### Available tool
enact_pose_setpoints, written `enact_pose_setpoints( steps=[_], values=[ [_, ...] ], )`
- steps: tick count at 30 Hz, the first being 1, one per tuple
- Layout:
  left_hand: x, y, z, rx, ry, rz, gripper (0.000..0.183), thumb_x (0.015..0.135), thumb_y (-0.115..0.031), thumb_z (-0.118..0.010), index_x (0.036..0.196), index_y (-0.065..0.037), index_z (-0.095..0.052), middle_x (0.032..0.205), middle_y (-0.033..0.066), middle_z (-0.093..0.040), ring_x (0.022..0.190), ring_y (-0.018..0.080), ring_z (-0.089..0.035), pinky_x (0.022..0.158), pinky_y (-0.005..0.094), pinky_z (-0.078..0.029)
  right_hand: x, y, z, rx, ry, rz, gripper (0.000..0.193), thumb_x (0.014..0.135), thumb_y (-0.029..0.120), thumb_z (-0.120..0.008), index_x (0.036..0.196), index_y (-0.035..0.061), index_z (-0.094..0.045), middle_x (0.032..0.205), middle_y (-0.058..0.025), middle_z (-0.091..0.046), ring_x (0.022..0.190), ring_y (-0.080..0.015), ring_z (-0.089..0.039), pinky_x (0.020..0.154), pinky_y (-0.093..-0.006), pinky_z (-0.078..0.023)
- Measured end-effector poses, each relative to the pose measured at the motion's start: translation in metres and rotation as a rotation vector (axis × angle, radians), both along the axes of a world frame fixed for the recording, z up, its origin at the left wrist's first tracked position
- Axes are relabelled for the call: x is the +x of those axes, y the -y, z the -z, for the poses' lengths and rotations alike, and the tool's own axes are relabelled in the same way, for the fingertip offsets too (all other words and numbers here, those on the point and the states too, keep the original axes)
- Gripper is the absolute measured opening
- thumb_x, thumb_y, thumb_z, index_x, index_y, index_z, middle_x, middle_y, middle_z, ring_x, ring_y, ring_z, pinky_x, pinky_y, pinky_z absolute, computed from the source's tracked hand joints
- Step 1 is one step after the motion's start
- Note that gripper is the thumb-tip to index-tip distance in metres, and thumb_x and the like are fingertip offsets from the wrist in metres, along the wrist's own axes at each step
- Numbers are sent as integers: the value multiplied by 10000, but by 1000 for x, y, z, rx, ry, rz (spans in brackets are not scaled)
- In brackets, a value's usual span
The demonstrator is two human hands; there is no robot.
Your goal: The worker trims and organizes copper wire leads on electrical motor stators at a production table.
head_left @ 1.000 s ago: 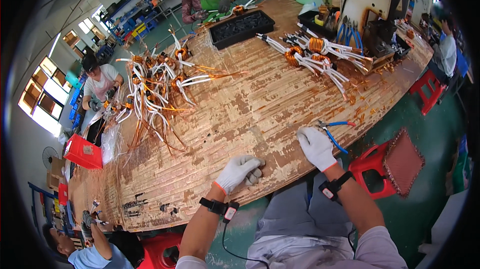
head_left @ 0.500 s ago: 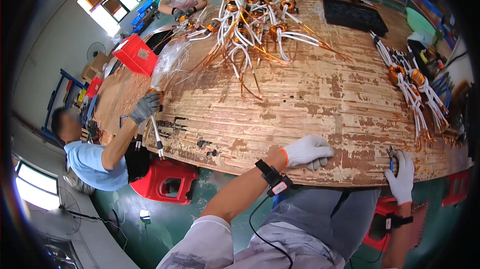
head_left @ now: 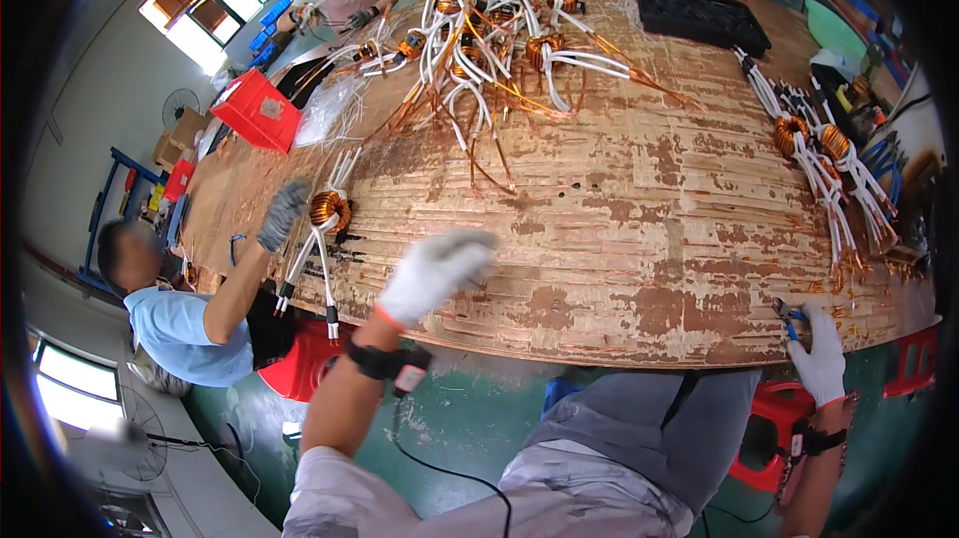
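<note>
Treat the copper-wound coil (head_left: 320, 208) as the likely piece to take, with the left hand (head_left: 430, 275) blurred above the bench (head_left: 599, 258) near it. Find it at ten o'clock from that hand, lying on the bench with white leads (head_left: 328, 283) running toward six and seven o'clock, apparently past the near edge. Mind the co-worker's grey-gloved hand (head_left: 284, 216) at nine o'clock from the coil, just beside it; impossible to tell touching from apart. Best to wait for clearance there before closing in. No load visible in the left hand; too blurred to tell wide fingers from narrow. Spread them to suit the ring, grasp around the wound body rather than by a lead, and lift before drawing toward four o'clock, to avoid scraping the tips. Look between three and four o'clock from the left hand for the right hand (head_left: 824, 353), against the blue-handled cutters (head_left: 792, 328); hard to tell firm grip from light touch. Seat the handles in the palm before lifting. Steer clear of the heap of coils (head_left: 544, 50) at half past twelve, likely to snag a lead.
</note>
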State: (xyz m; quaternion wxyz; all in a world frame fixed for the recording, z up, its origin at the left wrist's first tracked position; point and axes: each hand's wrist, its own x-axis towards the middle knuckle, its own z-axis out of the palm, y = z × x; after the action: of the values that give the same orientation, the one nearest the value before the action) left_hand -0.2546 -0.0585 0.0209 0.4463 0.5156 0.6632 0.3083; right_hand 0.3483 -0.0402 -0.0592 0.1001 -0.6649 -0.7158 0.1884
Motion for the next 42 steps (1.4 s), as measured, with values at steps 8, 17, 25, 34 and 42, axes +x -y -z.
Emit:
enact_pose_setpoints(
  steps=[8, 17, 25, 34, 42],
  values=[
    [-226, 5, 6, 123, -1057, -586, 880, 809, -604, -689, 1442, -9, -543, 1285, 288, -661, 1223, 421, -630, 1074, 462, -463, 5, 9, 8, 241, 104, 80, 551, 862, 86, -633, 1399, 21, -528, 1256, -208, -601, 1196, -426, -554, 1041, -465, -444],
    [-316, -6, 73, 209, -404, -570, 601, 810, -333, -834, 1232, 52, -646, 1072, 84, -701, 907, 192, -669, 795, 342, -555, 23, 46, 2, 321, -70, 213, 353, 1024, 190, -510, 1319, 10, -584, 1227, -235, -637, 1167, -404, -610, 1013, -435, -482],
    [-250, -8, 68, 148, -422, -449, 579, 835, -224, -791, 1266, 86, -560, 959, 77, -681, 812, 159, -652, 735, 293, -534, 36, 78, -17, 91, -52, 449, 485, 1000, 368, -580, 1368, 54, -569, 1276, -200, -626, 1201, -385, -602, 1017, -436, -478],
    [-49, 105, 11, 487, -619, 51, 841, 658, -19, -873, 1387, 9, -455, 1283, 147, -590, 1152, 259, -621, 1013, 390, -515, 15, 55, -15, 38, -369, 480, 503, 945, 322, -664, 1325, -3, -612, 1096, -144, -677, 991, -240, -647, 919, -370, -505],
    [92, 23, 68, 656, -770, 473, 883, 605, -164, -966, 1343, -57, -493, 1354, 201, -596, 1168, 370, -644, 952, 418, -553, -59, 41, -18, 278, -300, 234, 404, 966, 280, -611, 1296, 48, -589, 1118, -219, -655, 1048, -403, -648, 908, -463, -504]
  ],
)
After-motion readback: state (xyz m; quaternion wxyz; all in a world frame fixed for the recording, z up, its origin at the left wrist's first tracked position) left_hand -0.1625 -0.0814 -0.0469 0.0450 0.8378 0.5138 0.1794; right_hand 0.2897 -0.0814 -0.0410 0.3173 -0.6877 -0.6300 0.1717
